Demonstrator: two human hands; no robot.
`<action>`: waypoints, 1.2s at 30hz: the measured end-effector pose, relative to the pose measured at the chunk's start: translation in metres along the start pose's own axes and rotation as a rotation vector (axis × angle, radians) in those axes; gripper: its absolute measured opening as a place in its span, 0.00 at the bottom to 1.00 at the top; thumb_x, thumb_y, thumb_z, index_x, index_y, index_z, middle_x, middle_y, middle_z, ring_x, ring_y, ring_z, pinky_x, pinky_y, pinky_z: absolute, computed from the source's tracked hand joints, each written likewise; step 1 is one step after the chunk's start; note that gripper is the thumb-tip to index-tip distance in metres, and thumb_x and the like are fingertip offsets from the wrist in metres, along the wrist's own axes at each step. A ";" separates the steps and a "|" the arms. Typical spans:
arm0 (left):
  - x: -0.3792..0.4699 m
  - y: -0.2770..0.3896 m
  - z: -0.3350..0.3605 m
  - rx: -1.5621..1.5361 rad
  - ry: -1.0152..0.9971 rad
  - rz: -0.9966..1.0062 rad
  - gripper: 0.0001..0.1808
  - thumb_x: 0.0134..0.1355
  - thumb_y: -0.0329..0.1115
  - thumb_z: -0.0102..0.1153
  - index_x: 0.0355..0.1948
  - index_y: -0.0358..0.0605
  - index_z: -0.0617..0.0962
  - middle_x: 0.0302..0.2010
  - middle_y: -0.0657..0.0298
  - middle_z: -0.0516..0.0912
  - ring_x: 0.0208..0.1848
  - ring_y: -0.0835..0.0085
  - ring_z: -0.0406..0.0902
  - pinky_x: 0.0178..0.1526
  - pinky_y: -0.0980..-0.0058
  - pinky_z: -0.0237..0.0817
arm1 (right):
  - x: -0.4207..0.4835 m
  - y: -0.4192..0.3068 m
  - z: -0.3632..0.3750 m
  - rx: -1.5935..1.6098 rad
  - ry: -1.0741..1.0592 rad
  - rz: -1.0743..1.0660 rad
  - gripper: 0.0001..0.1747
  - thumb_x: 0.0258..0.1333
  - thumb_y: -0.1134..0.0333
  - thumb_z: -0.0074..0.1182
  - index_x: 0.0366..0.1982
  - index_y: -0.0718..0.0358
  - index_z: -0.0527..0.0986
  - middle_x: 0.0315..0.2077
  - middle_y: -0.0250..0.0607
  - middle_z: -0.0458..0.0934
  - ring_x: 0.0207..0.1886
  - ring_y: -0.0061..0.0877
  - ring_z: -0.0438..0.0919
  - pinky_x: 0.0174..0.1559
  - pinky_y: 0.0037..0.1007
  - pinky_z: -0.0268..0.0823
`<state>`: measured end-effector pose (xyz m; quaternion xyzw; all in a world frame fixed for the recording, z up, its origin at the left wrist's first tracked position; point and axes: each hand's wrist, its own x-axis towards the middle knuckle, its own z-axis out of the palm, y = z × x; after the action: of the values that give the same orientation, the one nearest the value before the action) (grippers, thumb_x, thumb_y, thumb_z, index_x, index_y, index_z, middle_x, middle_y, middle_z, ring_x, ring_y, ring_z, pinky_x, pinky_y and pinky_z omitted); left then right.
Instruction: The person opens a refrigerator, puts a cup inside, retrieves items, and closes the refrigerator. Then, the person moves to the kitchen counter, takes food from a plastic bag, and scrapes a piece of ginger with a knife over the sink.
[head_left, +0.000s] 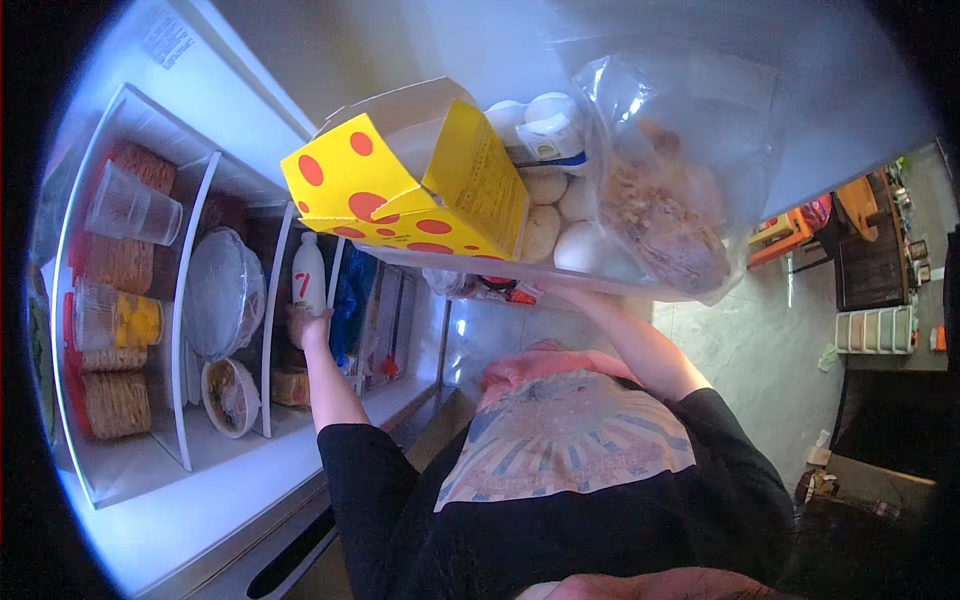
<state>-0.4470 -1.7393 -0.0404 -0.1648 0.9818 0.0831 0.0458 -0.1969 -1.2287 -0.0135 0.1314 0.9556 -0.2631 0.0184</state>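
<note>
Inside the open refrigerator, my left hand (307, 327) grips the lower part of a white bottle (308, 271) with a red mark. The bottle stands upright on a middle shelf. My right forearm (637, 337) reaches under the door bin (480, 265); the bin hides most of that hand, so its grip cannot be seen. In the bin are a yellow carton with red dots (420, 191), several eggs (579, 247), white bottles or tubs (551, 120) and a clear plastic bag of food (667, 202).
Left of the bottle, a plastic-wrapped bowl (223, 292) and a smaller covered bowl (231, 397) sit on one shelf. The top shelf holds a clear plastic cup (135, 202), a cup with yellow pieces (120, 315) and brown stacks (116, 405). A striped drawer unit (874, 330) stands at right.
</note>
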 end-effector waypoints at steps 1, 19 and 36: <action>-0.004 0.000 -0.002 -0.002 0.001 -0.012 0.54 0.40 0.58 0.80 0.65 0.42 0.69 0.61 0.42 0.75 0.64 0.47 0.75 0.63 0.51 0.69 | -0.001 0.001 0.000 -0.008 -0.009 -0.011 0.33 0.60 0.45 0.61 0.58 0.60 0.76 0.54 0.55 0.78 0.60 0.49 0.76 0.59 0.45 0.68; -0.140 -0.014 0.015 -0.782 0.016 -0.227 0.38 0.37 0.49 0.81 0.48 0.39 0.84 0.43 0.50 0.88 0.43 0.60 0.86 0.47 0.62 0.76 | -0.028 0.025 -0.022 -0.187 -0.107 -0.309 0.35 0.59 0.44 0.63 0.60 0.60 0.74 0.56 0.53 0.78 0.60 0.48 0.76 0.59 0.44 0.68; -0.417 0.074 0.007 -1.376 -0.612 0.187 0.51 0.33 0.35 0.84 0.63 0.40 0.75 0.54 0.61 0.82 0.56 0.69 0.79 0.59 0.67 0.70 | -0.065 -0.050 -0.009 1.092 -0.404 -0.003 0.23 0.55 0.55 0.69 0.48 0.63 0.81 0.42 0.39 0.85 0.44 0.28 0.83 0.49 0.34 0.74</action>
<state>-0.0782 -1.5372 0.0124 -0.0418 0.6620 0.7223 0.1957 -0.1465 -1.2810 0.0262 0.0677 0.6590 -0.7378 0.1296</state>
